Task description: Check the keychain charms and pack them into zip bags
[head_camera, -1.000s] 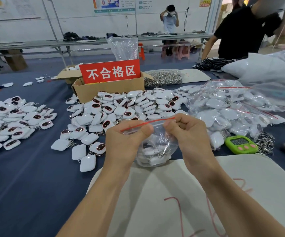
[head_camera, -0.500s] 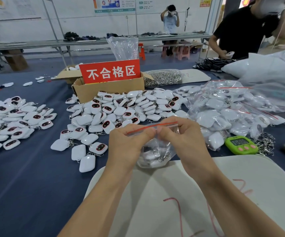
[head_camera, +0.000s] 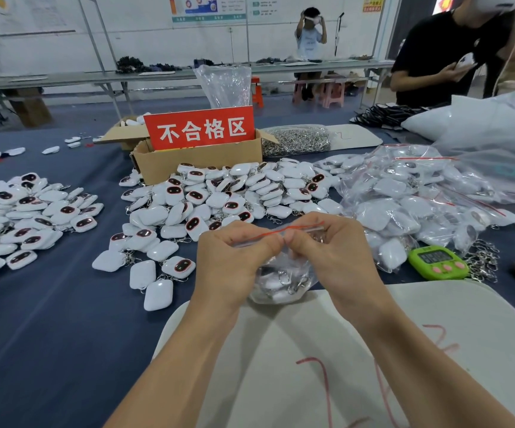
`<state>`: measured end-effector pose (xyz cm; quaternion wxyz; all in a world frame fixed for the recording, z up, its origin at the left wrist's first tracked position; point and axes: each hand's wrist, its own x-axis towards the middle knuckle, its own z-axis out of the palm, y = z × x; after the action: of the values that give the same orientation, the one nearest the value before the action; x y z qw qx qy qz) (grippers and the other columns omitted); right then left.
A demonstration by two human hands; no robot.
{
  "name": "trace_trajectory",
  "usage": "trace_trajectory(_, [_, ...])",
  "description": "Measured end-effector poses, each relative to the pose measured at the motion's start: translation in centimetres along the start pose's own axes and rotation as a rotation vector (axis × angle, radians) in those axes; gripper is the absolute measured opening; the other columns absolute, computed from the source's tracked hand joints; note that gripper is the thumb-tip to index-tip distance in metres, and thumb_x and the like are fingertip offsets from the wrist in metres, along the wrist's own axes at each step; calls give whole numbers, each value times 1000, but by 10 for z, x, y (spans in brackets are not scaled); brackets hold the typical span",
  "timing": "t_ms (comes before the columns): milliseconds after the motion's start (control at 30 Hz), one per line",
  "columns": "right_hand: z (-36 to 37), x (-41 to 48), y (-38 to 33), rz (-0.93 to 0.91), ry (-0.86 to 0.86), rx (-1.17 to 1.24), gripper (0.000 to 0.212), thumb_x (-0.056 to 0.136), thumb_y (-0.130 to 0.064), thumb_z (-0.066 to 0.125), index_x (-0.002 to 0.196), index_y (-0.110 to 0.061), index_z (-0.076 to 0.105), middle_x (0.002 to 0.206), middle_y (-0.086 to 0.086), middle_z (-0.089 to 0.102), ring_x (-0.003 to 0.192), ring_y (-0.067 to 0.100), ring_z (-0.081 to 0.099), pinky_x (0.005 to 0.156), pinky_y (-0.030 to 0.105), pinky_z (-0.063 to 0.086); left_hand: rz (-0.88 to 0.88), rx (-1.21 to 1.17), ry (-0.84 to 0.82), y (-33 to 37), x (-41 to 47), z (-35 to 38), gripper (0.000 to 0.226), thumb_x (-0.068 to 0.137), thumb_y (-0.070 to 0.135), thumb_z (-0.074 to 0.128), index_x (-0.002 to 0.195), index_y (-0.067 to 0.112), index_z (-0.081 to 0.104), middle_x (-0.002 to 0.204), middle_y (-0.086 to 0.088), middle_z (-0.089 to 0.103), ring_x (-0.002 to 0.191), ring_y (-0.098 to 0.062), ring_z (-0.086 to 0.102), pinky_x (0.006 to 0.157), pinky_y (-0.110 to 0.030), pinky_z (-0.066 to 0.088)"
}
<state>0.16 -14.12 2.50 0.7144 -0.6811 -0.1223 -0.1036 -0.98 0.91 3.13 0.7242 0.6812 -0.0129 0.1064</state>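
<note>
Zip bag [head_camera: 281, 279] w/ charms | L hand [head_camera: 234, 261] + R hand [head_camera: 336, 257] fingers pinching red seal

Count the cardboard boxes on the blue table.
2. One box stands behind the middle pile of charms with a red sign in it; a second box sits just behind it to the left, flaps open. Others may be hidden behind the bags at right.

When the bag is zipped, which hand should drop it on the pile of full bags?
Probably the right hand. The pile of packed bags lies on its side, beside the zip bag; the left hand would have to cross over.
</note>
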Motion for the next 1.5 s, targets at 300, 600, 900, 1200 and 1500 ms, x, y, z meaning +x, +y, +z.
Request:
trace_trajectory(300, [-7, 0, -2, 50, -78, 82, 7, 79, -10, 70, 78, -10, 78, 68, 7, 69, 66, 16, 63, 69, 28, 49, 4, -7, 8, 0, 0, -1, 7, 77, 6, 86, 80, 12, 83, 81, -6, 77, 74, -24, 73, 74, -43, 58])
trace_trajectory(600, [-3, -2, -4, 5, -29, 59, 8, 75, -9, 71, 69, -14, 76, 63, 8, 68, 63, 18, 61, 68, 33, 48, -34, -22, -12, 2, -2, -4, 9, 76, 4, 86, 81, 12, 83, 85, -10, 78, 75, -23, 74, 71, -38, 59])
trace_trajectory(900, [-1, -1, -3, 29, -40, 96, 7, 73, -8, 72, 70, -13, 76, 63, 4, 68, 60, 15, 59, 61, 25, 48, -34, -23, 1, -1, -1, -1, 15, 62, 19, 84, 75, 13, 82, 76, -6, 74, 69, -21, 70, 68, -39, 56])
trace_trajectory(1200, [-12, 0, -1, 142, -59, 102, 13, 72, -10, 73, 82, -5, 78, 72, 14, 73, 65, 19, 68, 65, 29, 54, -88, -69, 6, -2, -2, 0, 17, 61, 19, 84, 76, 11, 81, 78, -14, 77, 68, -22, 72, 63, -31, 57])
trace_trajectory(1500, [-8, -2, -7, 88, -71, 184, 13, 72, -6, 73, 67, -17, 77, 67, 6, 73, 58, 13, 67, 57, 21, 52, -69, -35, 1, -1, -2, -1, 15, 64, 11, 89, 77, 13, 82, 78, -9, 76, 71, -21, 71, 66, -34, 56])
